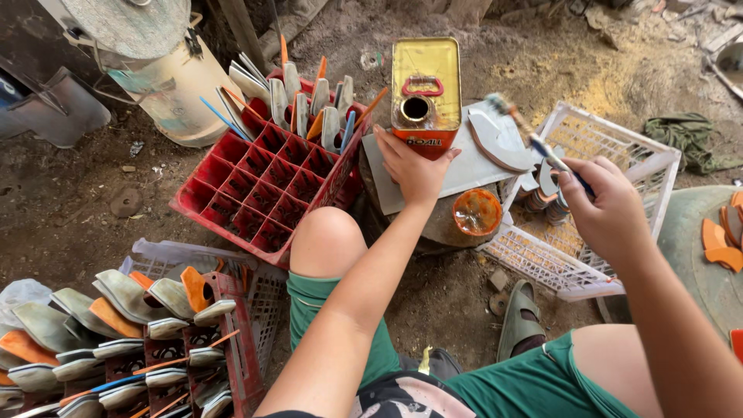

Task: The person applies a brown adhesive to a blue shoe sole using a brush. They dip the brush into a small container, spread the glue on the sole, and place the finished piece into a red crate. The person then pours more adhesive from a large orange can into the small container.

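Right hand grips a brush above one grey sole piece on the worktop; left hand rests flat, released, by the tin (many coated-looking pieces stand in the red crate).

A yellow and orange tin can, a red compartment crate, a white mesh crate, an orange lid, green shorts.
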